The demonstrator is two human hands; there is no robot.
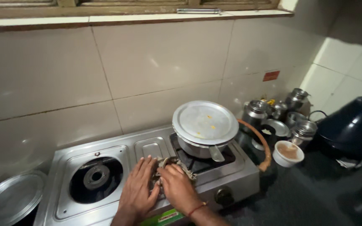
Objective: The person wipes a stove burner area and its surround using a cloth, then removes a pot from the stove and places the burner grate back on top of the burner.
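My left hand lies flat on the steel top of a two-burner gas stove, fingers spread, between the two burners. My right hand, with a red thread on its wrist, presses a crumpled brownish scrubbing pad against the stove top near the right burner. A steel pot covered by a flat round lid stands on the right burner, its handle pointing toward my hands. The left burner is bare.
A round steel lid lies at the far left. Right of the stove are several steel canisters, a white bowl of brownish liquid, an orange hose and a dark blue appliance on a dark counter. Tiled walls stand behind.
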